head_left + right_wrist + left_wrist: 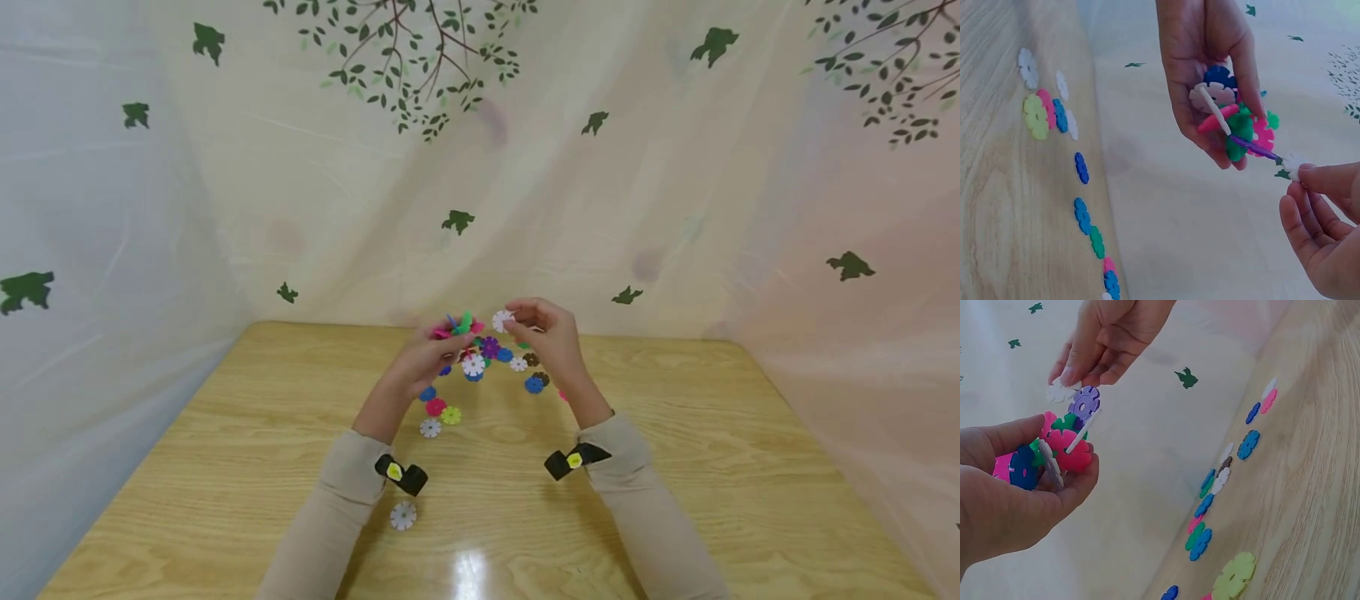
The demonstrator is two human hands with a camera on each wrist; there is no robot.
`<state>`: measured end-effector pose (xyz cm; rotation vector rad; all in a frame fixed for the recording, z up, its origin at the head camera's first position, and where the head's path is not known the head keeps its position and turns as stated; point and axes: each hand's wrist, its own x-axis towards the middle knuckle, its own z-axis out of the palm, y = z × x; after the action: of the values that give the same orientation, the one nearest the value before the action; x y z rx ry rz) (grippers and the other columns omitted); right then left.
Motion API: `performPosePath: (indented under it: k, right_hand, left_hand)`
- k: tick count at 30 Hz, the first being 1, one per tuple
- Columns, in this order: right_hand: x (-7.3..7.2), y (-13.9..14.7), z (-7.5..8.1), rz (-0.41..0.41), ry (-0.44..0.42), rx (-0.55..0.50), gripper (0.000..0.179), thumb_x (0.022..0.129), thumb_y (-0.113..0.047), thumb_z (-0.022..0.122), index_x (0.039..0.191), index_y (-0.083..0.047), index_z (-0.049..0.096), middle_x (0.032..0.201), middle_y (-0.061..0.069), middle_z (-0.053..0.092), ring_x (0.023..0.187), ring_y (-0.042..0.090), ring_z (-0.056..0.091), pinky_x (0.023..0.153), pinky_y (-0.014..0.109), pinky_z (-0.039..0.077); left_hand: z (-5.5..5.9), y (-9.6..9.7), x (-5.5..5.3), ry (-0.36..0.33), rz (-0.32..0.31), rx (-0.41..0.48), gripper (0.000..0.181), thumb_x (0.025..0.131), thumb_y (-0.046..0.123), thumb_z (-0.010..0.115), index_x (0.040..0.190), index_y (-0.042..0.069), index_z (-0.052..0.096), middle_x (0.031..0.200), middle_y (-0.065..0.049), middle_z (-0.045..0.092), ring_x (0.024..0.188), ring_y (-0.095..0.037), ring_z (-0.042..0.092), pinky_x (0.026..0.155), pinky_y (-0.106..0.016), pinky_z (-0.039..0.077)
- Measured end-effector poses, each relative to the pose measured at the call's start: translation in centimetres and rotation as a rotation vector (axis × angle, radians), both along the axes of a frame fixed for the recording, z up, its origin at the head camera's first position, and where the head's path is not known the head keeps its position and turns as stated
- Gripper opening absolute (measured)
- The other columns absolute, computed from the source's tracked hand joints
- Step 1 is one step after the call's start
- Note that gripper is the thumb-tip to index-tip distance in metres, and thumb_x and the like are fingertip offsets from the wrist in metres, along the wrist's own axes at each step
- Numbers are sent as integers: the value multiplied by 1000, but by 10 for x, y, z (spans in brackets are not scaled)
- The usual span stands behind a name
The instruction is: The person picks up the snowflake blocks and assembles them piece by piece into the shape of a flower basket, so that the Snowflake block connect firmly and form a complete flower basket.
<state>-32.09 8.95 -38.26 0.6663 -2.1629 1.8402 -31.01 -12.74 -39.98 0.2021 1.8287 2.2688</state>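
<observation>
My left hand grips a cluster of interlocked plastic flower-shaped discs, held above the far part of the table. Pink, green, blue and white discs make up the cluster, and a purple disc sticks out of it. Between thumb and fingers, my right hand pinches a white disc. That white disc meets the outer edge of the purple one in both wrist views; whether it is slotted in, I cannot tell. The left fingers hide part of the cluster.
Loose discs lie scattered on the wooden table below the hands, among them a yellow disc and a blue disc. A single white disc lies beside the left forearm. Behind the table hangs a leaf-printed curtain.
</observation>
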Motion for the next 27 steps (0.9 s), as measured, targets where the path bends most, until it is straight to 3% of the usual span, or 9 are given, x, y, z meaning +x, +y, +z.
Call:
performPosePath:
  k: [8, 12, 19, 27]
  right_hand:
    - [1, -8, -6, -5, 3, -5, 21, 93, -6, 74, 110, 5, 71, 100, 28, 70, 77, 7, 67, 71, 20, 59]
    - [2, -9, -9, -7, -23, -16, 22, 93, -7, 74, 111, 6, 71, 101, 29, 69, 78, 11, 67, 71, 20, 59]
    - [4, -16, -11, -59, -15, -52, 19, 90, 6, 72, 106, 14, 67, 98, 35, 66, 78, 15, 65, 69, 17, 57]
    - [6, -22, -18, -89, 33, -102, 10, 87, 9, 74, 93, 14, 69, 97, 34, 68, 75, 4, 64, 66, 15, 56]
  left_hand:
    - [-1, 8, 4, 4, 15, -8, 43, 103, 6, 57, 144, -5, 47, 105, 6, 61, 79, -6, 47, 67, -17, 40]
    - [-1, 10, 6, -14, 42, -19, 43, 103, 8, 59, 143, -2, 49, 100, 6, 59, 82, -7, 48, 70, -18, 42]
    - [-1, 13, 6, -39, 83, -26, 50, 101, 8, 62, 147, -4, 46, 91, 9, 63, 78, -6, 50, 69, -19, 44]
    - [-1, 15, 8, -24, 132, -74, 43, 100, 9, 65, 139, -5, 54, 87, 9, 63, 73, -6, 49, 63, -19, 40]
